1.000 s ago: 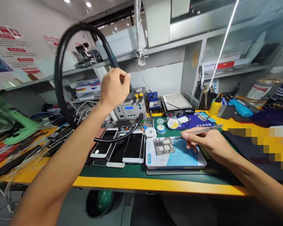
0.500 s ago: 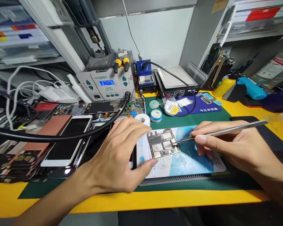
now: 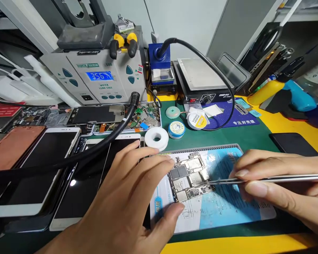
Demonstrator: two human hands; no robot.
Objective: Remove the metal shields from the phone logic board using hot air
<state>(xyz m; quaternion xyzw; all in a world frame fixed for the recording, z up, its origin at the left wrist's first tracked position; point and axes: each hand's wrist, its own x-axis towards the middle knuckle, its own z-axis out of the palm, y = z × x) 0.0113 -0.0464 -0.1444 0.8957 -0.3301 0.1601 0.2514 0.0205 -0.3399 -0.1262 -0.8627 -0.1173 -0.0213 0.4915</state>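
A phone circuit board with silver shields and dark chips lies on a blue and white printed pad. My left hand rests at the board's left edge, fingers spread, with the index fingertip by the upper left corner and the thumb near the lower left one. Metal tweezers are pinched between the thumb and fingers of my right hand. Their thin tip points left and meets or hovers just over a silver shield in the middle of the board; contact cannot be made out.
A hot air station stands behind, its thick black hose crossing phones at left. Beyond the pad sit a white tape roll, a blue-rimmed tin and a heating plate. A dark phone lies at right.
My view has come closer to the bench. The tweezers' tip has shifted slightly over the board and the tool lies more level. The station's display figure has dropped. My left hand stays by the board.
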